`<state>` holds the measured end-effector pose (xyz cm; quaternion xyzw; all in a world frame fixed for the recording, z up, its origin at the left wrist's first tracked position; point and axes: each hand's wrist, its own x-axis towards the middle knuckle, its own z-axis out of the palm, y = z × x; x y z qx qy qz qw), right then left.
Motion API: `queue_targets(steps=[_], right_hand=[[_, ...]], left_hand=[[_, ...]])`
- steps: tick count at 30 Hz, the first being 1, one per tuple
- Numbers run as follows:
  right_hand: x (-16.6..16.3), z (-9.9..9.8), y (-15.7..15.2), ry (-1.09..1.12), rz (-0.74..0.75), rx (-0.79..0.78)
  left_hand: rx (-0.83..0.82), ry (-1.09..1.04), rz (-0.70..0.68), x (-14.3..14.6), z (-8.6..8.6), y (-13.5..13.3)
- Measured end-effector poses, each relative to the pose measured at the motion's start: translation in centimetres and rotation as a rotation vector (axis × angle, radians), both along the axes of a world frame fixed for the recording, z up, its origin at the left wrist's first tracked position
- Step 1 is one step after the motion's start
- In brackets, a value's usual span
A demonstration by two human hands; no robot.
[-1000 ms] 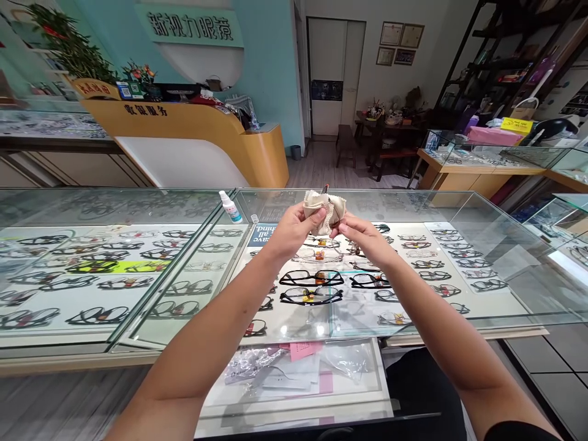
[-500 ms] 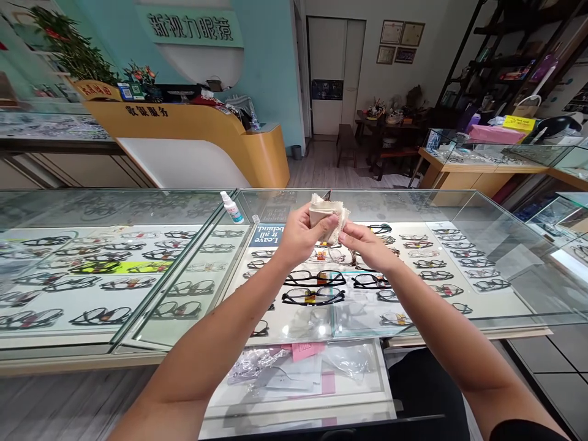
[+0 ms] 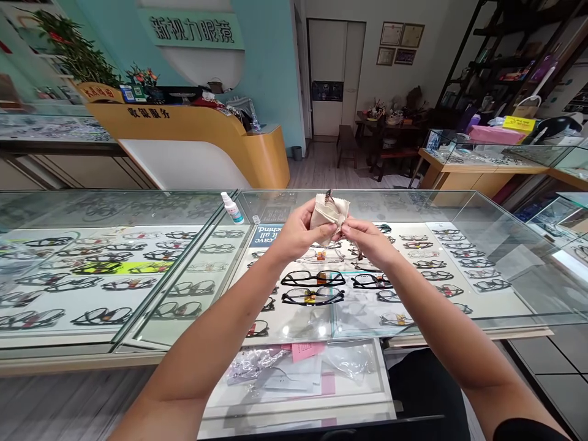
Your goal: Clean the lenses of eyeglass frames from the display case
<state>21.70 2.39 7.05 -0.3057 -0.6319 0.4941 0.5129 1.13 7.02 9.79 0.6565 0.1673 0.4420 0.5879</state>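
Observation:
In the head view, my left hand (image 3: 298, 233) is closed around a folded beige cloth (image 3: 328, 211), its thumb pressed on the front. A dark, thin end of a pair of glasses (image 3: 328, 196) sticks up out of the cloth, which covers most of the frame. My right hand (image 3: 367, 240) pinches at the cloth's right lower edge, where it seems to grip the glasses; its fingertips partly hide what they hold. Both hands are above a glass display case (image 3: 294, 331). Inside, black-framed glasses (image 3: 313, 296) lie in rows beneath them.
A white spray bottle (image 3: 232, 208) stands on the glass to the left, with a small clear cap (image 3: 256, 218) beside it. Below the case, an open drawer (image 3: 340, 398) holds papers and plastic bags. A wooden counter (image 3: 261, 153) stands beyond.
The cloth has turned and shifted slightly in my hands, and more of the dark end shows above it. My right hand has moved a little up and left.

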Motion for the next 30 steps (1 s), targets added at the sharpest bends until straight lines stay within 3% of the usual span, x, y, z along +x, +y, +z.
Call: queue_targets(steps=[7,14,19,25,30], right_hand=[[-1.5,0.1,-0.8,-0.043,0.051,0.026],[0.0,0.3,-0.3,0.001,-0.022,0.017],[-0.3,-0.1,-0.2,0.021,-0.016,0.008],[-2.0,-0.2,-1.1,-0.067,0.018,0.069],[-1.1,0.0,-0.5,-0.006,-0.060,0.085]], left_hand=[[0.037,-0.090,0.209,1.6,-0.4,-1.8],[0.023,-0.041,0.066,0.5,-0.4,-0.4],[0.014,-0.042,0.024,0.7,0.3,-1.4],[0.058,-0.116,0.220,1.7,-0.2,-2.5],[0.084,-0.111,0.377,1.6,-1.4,-0.5]])
